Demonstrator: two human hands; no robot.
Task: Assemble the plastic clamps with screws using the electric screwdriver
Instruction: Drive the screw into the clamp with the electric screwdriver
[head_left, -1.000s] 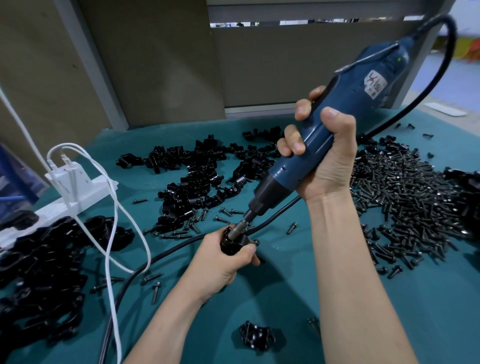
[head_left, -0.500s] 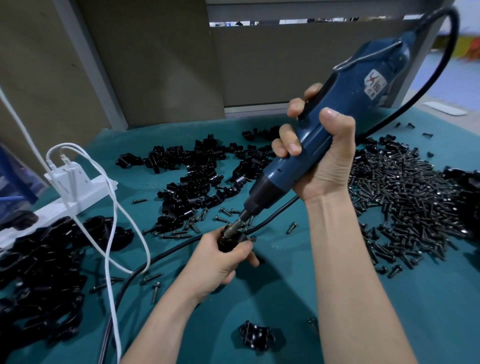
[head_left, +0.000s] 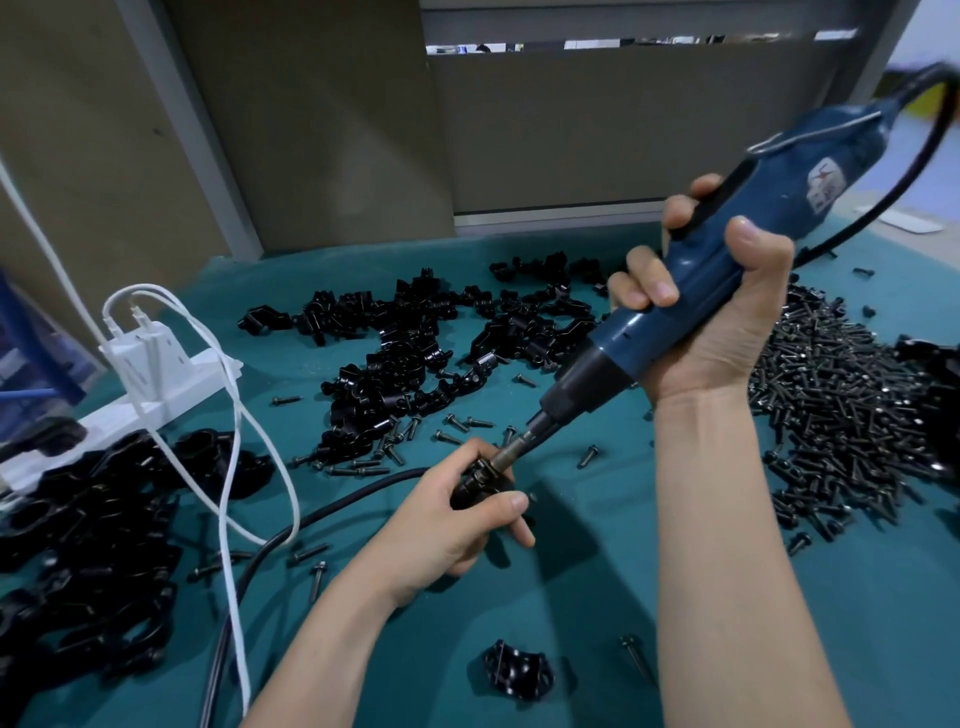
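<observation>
My right hand (head_left: 719, 312) grips the blue electric screwdriver (head_left: 769, 228), tilted down to the left, its bit (head_left: 511, 451) seated in a black plastic clamp (head_left: 475, 486). My left hand (head_left: 457, 525) grips that clamp above the green table (head_left: 597, 597); the hand hides most of it. A heap of black screws (head_left: 852, 410) lies at the right. Loose black clamp parts (head_left: 415, 353) spread across the middle of the table.
Another pile of black clamps (head_left: 88, 535) fills the left side. One clamp (head_left: 519, 673) lies near the front edge. A white power strip (head_left: 150, 384) with white cables (head_left: 234, 493) sits at the left, and the screwdriver's black cord (head_left: 311, 514) crosses the table. Grey panels stand behind.
The screwdriver body has tilted lower and further right while its bit stays in the clamp. My left hand keeps its grip on the clamp in nearly the same place.
</observation>
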